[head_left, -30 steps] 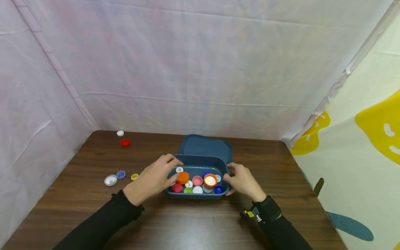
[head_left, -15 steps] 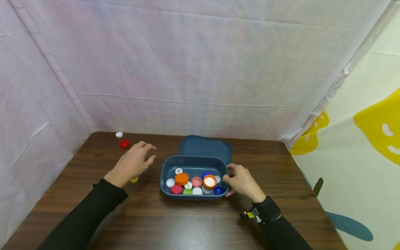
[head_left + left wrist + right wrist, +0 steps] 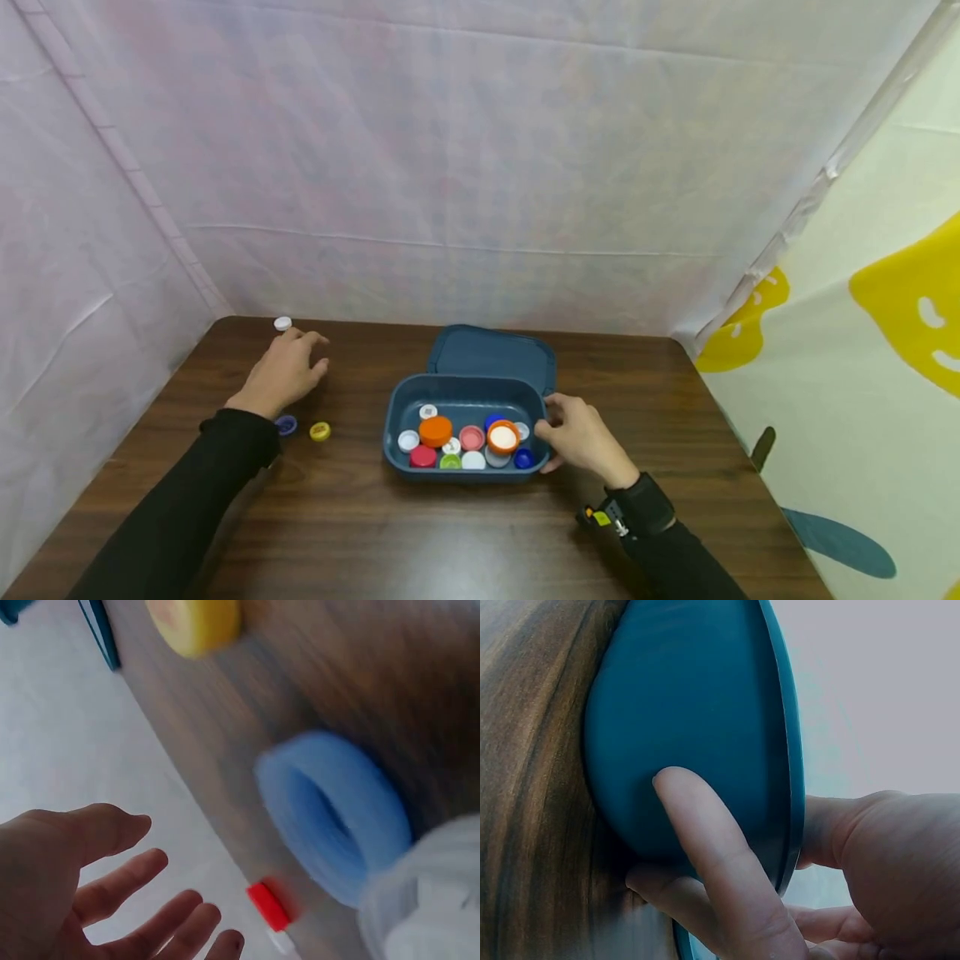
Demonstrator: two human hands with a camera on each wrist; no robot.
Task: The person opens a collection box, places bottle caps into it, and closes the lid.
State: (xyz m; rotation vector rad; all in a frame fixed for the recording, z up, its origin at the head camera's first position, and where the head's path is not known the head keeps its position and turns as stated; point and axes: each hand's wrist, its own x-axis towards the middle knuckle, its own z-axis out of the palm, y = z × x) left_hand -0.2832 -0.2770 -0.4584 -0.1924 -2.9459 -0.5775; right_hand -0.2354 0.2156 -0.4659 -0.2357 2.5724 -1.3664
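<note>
My left hand [image 3: 279,373] hovers over the table's far left, fingers apart and holding nothing. Below it in the left wrist view lie a red cap [image 3: 268,906], a blue ring-like cap [image 3: 337,814] and a whitish cap [image 3: 439,900]. In the head view the hand hides the red cap. A white cap [image 3: 282,323] lies just beyond its fingers. My right hand [image 3: 585,437] grips the right end of a dark blue plastic box [image 3: 468,476], fingers against the outer wall [image 3: 697,697] and thumb at the rim. Several bottle caps, such as an orange one [image 3: 436,432], lie inside the box.
Behind the box lies its dark blue lid [image 3: 491,357]. A yellow cap [image 3: 320,432] and the blue cap sit left of the box on the wooden table [image 3: 465,542]. White cloth [image 3: 465,167] hangs behind the table's far edge.
My left hand has left the box and moved left and away, toward the red and white caps at the far left. My right hand has stayed at the box.
</note>
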